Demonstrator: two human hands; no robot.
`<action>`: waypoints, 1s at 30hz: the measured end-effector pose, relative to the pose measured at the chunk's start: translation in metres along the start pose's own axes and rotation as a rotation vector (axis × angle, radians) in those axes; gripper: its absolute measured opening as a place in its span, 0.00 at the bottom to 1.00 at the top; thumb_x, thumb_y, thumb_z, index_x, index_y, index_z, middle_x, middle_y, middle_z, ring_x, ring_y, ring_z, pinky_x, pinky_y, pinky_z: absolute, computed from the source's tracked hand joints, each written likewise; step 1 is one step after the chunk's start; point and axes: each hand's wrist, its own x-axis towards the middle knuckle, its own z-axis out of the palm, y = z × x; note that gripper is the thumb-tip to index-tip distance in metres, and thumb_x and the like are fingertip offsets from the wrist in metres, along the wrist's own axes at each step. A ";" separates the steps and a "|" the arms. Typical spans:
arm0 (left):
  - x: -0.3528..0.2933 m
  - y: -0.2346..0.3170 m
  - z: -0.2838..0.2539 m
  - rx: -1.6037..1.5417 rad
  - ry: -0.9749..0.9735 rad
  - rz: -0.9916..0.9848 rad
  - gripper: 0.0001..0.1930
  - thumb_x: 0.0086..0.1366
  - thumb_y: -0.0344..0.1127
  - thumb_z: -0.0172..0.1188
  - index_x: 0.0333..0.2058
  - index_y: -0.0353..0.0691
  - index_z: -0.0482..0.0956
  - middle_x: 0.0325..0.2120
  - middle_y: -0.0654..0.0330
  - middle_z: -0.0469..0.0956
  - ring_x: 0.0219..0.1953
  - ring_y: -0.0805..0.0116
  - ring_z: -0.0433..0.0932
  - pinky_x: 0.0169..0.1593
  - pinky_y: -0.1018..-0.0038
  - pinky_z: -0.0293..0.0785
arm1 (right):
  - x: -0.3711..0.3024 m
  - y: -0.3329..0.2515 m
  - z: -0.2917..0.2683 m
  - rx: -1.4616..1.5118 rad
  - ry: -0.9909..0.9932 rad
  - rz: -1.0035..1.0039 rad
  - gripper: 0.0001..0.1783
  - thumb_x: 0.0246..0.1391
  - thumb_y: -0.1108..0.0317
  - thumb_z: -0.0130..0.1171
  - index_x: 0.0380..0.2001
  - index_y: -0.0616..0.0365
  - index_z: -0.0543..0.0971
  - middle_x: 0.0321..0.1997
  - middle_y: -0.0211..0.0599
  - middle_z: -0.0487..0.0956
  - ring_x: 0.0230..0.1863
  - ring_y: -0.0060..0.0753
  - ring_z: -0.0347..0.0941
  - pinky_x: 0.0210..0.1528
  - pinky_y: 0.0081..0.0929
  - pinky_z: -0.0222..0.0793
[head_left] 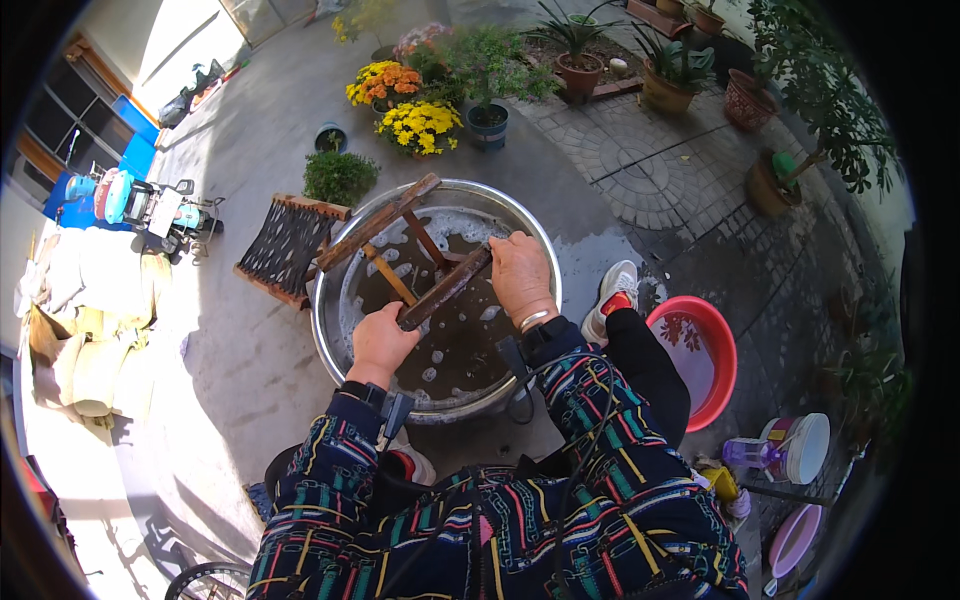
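Observation:
A wooden stool frame (447,289) is held tilted over a wide metal basin (322,345). Two long bars joined by thinner rungs make up the frame, and its far bar lies across the basin's upper left rim. My left hand (384,343) grips the lower left end of the near bar. At the other end of that bar, my right hand (521,275) has its fingers wrapped round the wood. Murky brown water (455,355) with patches of white foam fills the basin below. Whether the frame's lower parts touch the water, I cannot tell.
Left of the basin stands a low stool (290,250) with a black woven seat. A red tub (722,350) holds water at my right foot, with a white bucket (803,450) beyond. Potted yellow flowers (420,127) stand past the basin; a scooter (150,210) is far left.

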 end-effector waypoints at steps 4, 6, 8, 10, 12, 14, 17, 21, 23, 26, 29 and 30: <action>-0.001 0.000 0.001 -0.028 0.051 0.026 0.21 0.51 0.44 0.67 0.45 0.44 0.84 0.33 0.49 0.85 0.39 0.47 0.83 0.45 0.57 0.78 | -0.002 0.005 -0.001 0.050 -0.119 -0.031 0.11 0.53 0.72 0.60 0.40 0.53 0.85 0.33 0.38 0.75 0.39 0.47 0.73 0.40 0.42 0.74; -0.001 0.001 0.001 -0.001 0.020 -0.005 0.22 0.51 0.44 0.67 0.45 0.44 0.84 0.33 0.49 0.85 0.39 0.48 0.83 0.46 0.58 0.78 | -0.002 0.007 -0.001 0.058 -0.103 -0.011 0.11 0.53 0.72 0.61 0.40 0.52 0.86 0.32 0.37 0.75 0.39 0.47 0.73 0.40 0.42 0.74; -0.002 0.001 0.000 -0.003 0.011 0.002 0.22 0.51 0.44 0.67 0.46 0.44 0.84 0.34 0.49 0.85 0.40 0.48 0.83 0.46 0.58 0.78 | -0.001 0.007 0.000 0.022 0.041 0.069 0.08 0.54 0.70 0.61 0.37 0.52 0.86 0.32 0.38 0.76 0.39 0.47 0.74 0.40 0.42 0.74; 0.000 0.002 0.000 0.000 0.014 0.003 0.22 0.51 0.45 0.67 0.46 0.45 0.84 0.34 0.50 0.85 0.40 0.48 0.83 0.47 0.58 0.78 | -0.002 0.003 0.000 0.025 -0.003 0.037 0.07 0.56 0.69 0.60 0.35 0.53 0.85 0.32 0.39 0.76 0.39 0.48 0.74 0.40 0.42 0.74; -0.001 0.002 0.001 0.016 0.013 -0.026 0.23 0.51 0.45 0.67 0.47 0.45 0.84 0.35 0.50 0.85 0.41 0.48 0.83 0.47 0.58 0.78 | -0.004 -0.002 -0.001 -0.008 -0.006 0.048 0.06 0.57 0.68 0.60 0.33 0.54 0.84 0.32 0.39 0.76 0.38 0.48 0.74 0.40 0.43 0.74; -0.001 0.002 0.001 -0.001 0.043 -0.003 0.24 0.51 0.45 0.68 0.48 0.45 0.83 0.35 0.50 0.85 0.41 0.48 0.83 0.47 0.59 0.78 | -0.005 -0.005 -0.004 0.027 -0.096 -0.015 0.06 0.56 0.70 0.60 0.35 0.53 0.85 0.31 0.39 0.75 0.37 0.47 0.74 0.39 0.41 0.74; 0.000 0.001 0.002 0.012 0.017 -0.008 0.25 0.51 0.45 0.68 0.48 0.45 0.83 0.35 0.50 0.85 0.41 0.49 0.83 0.47 0.59 0.78 | 0.000 0.002 -0.009 0.101 -0.091 0.086 0.08 0.54 0.72 0.63 0.37 0.51 0.86 0.31 0.38 0.75 0.38 0.47 0.74 0.40 0.42 0.73; 0.000 0.001 0.001 0.021 -0.001 -0.025 0.25 0.51 0.44 0.68 0.48 0.45 0.83 0.35 0.49 0.85 0.41 0.49 0.83 0.47 0.59 0.78 | 0.011 0.038 -0.001 0.052 0.135 0.307 0.08 0.56 0.69 0.62 0.38 0.54 0.85 0.36 0.44 0.80 0.41 0.53 0.77 0.45 0.44 0.74; 0.001 0.000 0.001 -0.008 0.029 0.009 0.25 0.51 0.44 0.69 0.48 0.44 0.83 0.35 0.49 0.85 0.41 0.48 0.83 0.46 0.59 0.78 | 0.003 0.053 0.014 0.185 -0.043 0.412 0.09 0.56 0.67 0.62 0.38 0.54 0.85 0.37 0.46 0.80 0.42 0.54 0.77 0.47 0.44 0.74; 0.000 -0.001 0.002 -0.014 0.021 -0.005 0.25 0.51 0.45 0.69 0.48 0.44 0.83 0.34 0.50 0.85 0.40 0.48 0.83 0.46 0.59 0.78 | -0.027 0.064 0.045 0.167 -0.428 0.515 0.11 0.56 0.65 0.62 0.41 0.56 0.84 0.44 0.49 0.82 0.48 0.55 0.77 0.52 0.44 0.73; 0.000 0.000 0.003 0.002 0.009 -0.028 0.25 0.50 0.45 0.69 0.49 0.44 0.83 0.34 0.50 0.85 0.40 0.48 0.83 0.46 0.59 0.79 | -0.055 0.065 0.079 -0.052 -0.698 0.425 0.13 0.56 0.67 0.59 0.43 0.59 0.84 0.48 0.50 0.82 0.53 0.51 0.77 0.55 0.45 0.73; 0.000 0.000 0.003 0.019 -0.016 -0.052 0.26 0.50 0.45 0.69 0.49 0.44 0.83 0.34 0.49 0.85 0.39 0.48 0.83 0.46 0.58 0.79 | -0.062 0.063 0.090 -0.204 -0.692 0.403 0.14 0.56 0.68 0.58 0.44 0.60 0.84 0.49 0.50 0.82 0.55 0.50 0.77 0.56 0.45 0.73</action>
